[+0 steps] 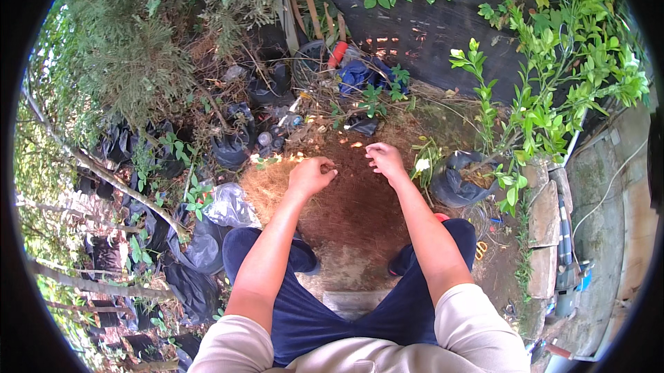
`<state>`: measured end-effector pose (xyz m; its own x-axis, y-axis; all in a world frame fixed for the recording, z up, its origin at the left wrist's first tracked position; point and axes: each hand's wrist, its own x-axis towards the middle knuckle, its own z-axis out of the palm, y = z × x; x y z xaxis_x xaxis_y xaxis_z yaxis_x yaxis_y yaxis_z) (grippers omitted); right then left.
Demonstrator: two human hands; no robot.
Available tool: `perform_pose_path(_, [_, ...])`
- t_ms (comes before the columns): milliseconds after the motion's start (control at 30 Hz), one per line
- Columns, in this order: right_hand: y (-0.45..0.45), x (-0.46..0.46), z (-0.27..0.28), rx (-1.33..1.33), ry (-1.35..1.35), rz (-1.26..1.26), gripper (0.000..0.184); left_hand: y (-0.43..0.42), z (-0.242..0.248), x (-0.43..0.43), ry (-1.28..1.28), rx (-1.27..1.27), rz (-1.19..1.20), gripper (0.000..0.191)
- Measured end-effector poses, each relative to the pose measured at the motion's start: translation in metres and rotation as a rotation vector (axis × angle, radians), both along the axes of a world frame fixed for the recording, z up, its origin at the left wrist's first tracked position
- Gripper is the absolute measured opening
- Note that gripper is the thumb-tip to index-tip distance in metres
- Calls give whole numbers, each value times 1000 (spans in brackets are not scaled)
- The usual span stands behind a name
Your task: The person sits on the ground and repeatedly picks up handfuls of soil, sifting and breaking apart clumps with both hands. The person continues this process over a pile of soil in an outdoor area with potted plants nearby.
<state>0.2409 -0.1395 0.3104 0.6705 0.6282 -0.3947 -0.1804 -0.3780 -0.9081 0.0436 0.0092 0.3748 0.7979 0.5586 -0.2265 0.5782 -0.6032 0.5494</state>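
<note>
My left hand [310,177] hovers at the right edge of a heap of pale brown fibre [265,185], its fingers curled towards the thumb. Whether it pinches anything small is too fine to see. To the right, my right hand [387,162] is raised over dark brown soil [358,202], fingers loosely bent and apart, with nothing visible in it. The hands do not touch each other. A clear plastic bag [231,205] lies beside the fibre, left of my left forearm. A black plant bag [460,180] holding a leafy shrub [524,119] stands right of my right hand.
Several black plant bags [194,290] crowd the left side under a thin slanting trunk [104,171]. Blue plastic [358,76] and a red cylinder [337,54] lie ahead, before dark sheeting [430,31]. Yellow-handled scissors [481,250] rest by my right knee. Stone blocks [543,217] edge the right.
</note>
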Motion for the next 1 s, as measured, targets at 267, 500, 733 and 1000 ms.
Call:
perform_pose_path(267, [-83, 42, -59, -119, -191, -98, 20, -32, -14, 30, 146, -13, -202, 43])
perform_pose_path(500, [-137, 57, -113, -382, -305, -52, 23, -52, -36, 46, 204, -22, -297, 44])
perform_pose_path(733, [-140, 50, -154, -391, -229, -81, 23, -65, -57, 60, 121, -29, -341, 26])
perform_pose_path(1000, [-148, 36, -191, -430, -303, -66, 21, -86, -66, 84, 67, 21, -313, 20])
